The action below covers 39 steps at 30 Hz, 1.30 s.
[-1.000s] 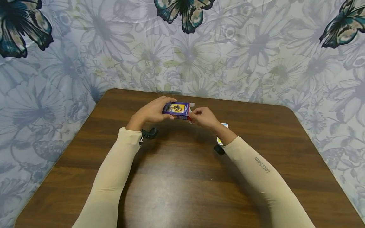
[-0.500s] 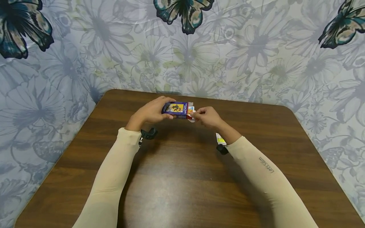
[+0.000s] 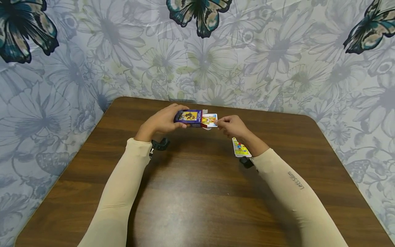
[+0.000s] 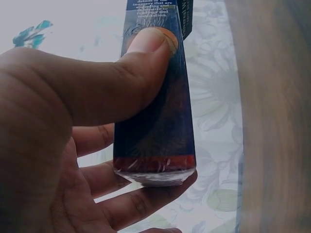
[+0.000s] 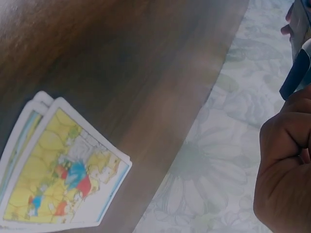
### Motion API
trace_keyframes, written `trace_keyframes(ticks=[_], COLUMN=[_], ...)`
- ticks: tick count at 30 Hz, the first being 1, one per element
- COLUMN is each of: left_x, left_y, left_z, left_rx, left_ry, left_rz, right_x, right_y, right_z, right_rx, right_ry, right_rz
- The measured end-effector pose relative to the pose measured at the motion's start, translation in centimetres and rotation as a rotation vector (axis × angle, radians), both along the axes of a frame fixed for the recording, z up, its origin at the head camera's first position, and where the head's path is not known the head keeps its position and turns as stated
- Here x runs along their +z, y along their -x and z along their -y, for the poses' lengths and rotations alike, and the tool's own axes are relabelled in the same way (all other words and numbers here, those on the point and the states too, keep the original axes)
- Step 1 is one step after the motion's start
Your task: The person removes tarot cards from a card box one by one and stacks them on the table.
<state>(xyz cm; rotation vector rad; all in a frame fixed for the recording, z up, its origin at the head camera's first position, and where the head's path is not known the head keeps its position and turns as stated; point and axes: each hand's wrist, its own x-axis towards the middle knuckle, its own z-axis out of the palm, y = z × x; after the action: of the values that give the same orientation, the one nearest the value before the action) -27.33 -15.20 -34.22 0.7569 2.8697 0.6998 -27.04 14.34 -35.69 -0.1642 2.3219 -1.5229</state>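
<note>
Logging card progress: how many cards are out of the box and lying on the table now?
2 visible: stacked, slightly offset, on the table by the right wrist, top card over a lower card. More may hide beneath.

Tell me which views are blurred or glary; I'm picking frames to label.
Head view: sharp, a soft sheen on the table. Left wrist: thumb and box fairly clear, table smeared at right. Right wrist: cards readable, table and right hand soft.
</note>
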Motion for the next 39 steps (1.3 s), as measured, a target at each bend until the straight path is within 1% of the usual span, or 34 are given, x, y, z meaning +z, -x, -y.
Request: trace_keyframes(ticks=[5,14,23,27,29,31,35,37,39], left_x=[0.1,0.1,0.2,0.3,0.3,0.3,0.4,0.3,0.3], left_y=[0.0,0.0,0.0,-0.1,-0.1,-0.1,-0.1,-0.1,-0.1], left_z=[0.1,0.2,0.2,0.2,0.1,0.2,0.2,0.2,0.2], left_rx=[0.008,-0.002,0.000,0.003,0.002,0.000,0.001,-0.003,-0.009], left_ry=[-0.013,-0.019,-0.024,-0.020,-0.019,-0.021,-0.018,-0.020,-0.022], left_rz=[0.006,0.012,0.013,0.017,0.019,0.021,0.016,0.014,0.012], right_x=[0.2,0.5,1.0,1.4,1.5,1.5,1.3,1.0,0.8], right_y=[0.2,0.3,0.4,0.4,0.5,0.5,0.8,1.0,1.1], right_z=[-1.1,-2.9,-4.4,-5.3,-5.7,-6.1,-6.9,-7.3,-7.8], right_rx=[-0.025,-0.066,-0.097,-0.102,-0.093,-0.082,-0.073,-0.084,-0.081], right_ry=[0.008,-0.004,0.059,0.068,0.034,-0.019,-0.209,-0.294,-0.365], right_rz=[-0.018,-0.028,-0.042,-0.050,-0.079,-0.133,-0.314,-0.378,-0.411])
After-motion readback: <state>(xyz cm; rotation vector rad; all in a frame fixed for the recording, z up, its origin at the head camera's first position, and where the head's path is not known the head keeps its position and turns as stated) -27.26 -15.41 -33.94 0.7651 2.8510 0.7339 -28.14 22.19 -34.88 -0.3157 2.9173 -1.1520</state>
